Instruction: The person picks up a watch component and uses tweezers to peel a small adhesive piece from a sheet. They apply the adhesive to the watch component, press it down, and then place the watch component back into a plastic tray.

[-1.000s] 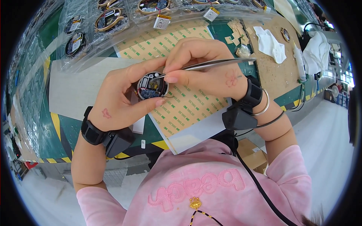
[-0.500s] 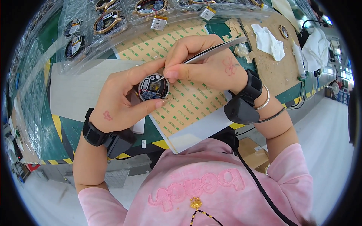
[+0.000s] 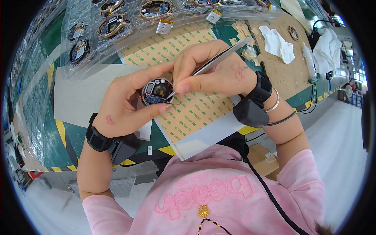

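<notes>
Between the thumb and fingers of my left hand (image 3: 127, 96) I hold a round watch case (image 3: 157, 92) by its rim. Its inside faces up and shows a circuit board, small white parts and thin wires. My right hand (image 3: 209, 70) pinches a pair of metal tweezers (image 3: 219, 58), the broad end pointing up and to the right. The tweezer tips are inside the case near its right lower edge, beside a thin dark wire. What exactly the tips touch is too small to tell.
Beneath my hands lie a tan printed adhesive sheet (image 3: 196, 119) and a pale sheet (image 3: 86, 94) on the green mat. Clear plastic trays (image 3: 133, 24) with watch cases and a dangling battery (image 3: 164, 26) stand at the back. White cloth (image 3: 277, 44) lies on brown board at right.
The tweezer tips have moved from the upper middle of the watch case down to its right lower edge. My right hand has shifted slightly down; the left keeps its hold.
</notes>
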A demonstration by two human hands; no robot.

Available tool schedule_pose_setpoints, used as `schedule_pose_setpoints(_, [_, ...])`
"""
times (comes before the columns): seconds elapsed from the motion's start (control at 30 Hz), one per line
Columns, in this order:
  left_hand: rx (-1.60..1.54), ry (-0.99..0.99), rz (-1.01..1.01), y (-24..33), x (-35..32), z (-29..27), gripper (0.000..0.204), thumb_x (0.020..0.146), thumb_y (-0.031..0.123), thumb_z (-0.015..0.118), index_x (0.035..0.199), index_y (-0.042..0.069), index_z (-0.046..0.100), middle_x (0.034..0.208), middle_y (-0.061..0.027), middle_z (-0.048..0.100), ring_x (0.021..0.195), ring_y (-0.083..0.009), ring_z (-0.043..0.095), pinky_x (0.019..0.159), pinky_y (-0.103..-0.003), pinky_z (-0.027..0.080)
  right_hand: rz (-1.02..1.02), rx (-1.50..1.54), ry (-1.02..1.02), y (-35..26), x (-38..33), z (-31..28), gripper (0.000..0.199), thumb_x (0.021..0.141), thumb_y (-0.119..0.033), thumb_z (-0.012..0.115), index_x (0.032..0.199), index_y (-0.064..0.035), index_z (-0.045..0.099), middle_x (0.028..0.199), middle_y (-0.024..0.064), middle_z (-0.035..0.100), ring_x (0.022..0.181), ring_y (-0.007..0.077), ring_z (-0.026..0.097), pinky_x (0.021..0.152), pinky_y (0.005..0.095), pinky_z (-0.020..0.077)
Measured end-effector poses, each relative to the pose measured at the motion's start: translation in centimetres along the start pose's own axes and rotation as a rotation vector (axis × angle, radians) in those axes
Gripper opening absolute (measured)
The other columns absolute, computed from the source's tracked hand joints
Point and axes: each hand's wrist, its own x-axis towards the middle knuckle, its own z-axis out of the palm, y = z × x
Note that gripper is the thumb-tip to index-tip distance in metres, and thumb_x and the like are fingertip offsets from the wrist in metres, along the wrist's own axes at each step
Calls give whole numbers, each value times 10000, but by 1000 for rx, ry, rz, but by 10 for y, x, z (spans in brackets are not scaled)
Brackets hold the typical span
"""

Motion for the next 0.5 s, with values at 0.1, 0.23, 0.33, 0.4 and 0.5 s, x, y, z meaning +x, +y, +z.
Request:
schedule_pose_setpoints(0.1, [1,2,12,4,2,-2,615,758,-25,720,1322,-45,474,1156,-81,616,1000,-96,569,867,-242,458,6,26,-33,-3,-2,4,117,766,-23,744,764,-2,629,788,80,661,757,146,619,666,267,488])
schedule_pose_setpoints(0.23, [14,10,26,1,1,-2,612,762,-33,705,1326,-46,468,1153,-77,616,991,-88,570,857,-231,459,-80,16,62,-1,-1,7,117,751,-6,748,788,-11,637,789,74,663,778,160,622,675,268,488])
schedule_pose_setpoints(0.33, [12,9,12,2,2,-2,612,763,-30,705,1326,-45,468,1147,-73,615,982,-84,571,852,-229,461,-326,-312,74,5,-1,5,134,733,4,754,808,-21,645,797,67,666,786,183,625,683,277,491])
schedule_pose_setpoints(0.4, [10,10,4,2,2,-2,612,763,-28,706,1327,-44,468,1143,-71,615,978,-82,572,849,-228,462,-338,-331,80,5,-1,5,139,728,6,755,810,-24,647,798,65,667,783,189,626,684,282,493])
schedule_pose_setpoints(0.5, [-2,16,6,2,2,-1,609,765,-24,708,1325,-45,468,1134,-67,613,968,-81,574,843,-228,465,-366,-371,92,6,-1,5,150,717,9,759,813,-30,650,799,61,668,777,200,628,686,291,498])
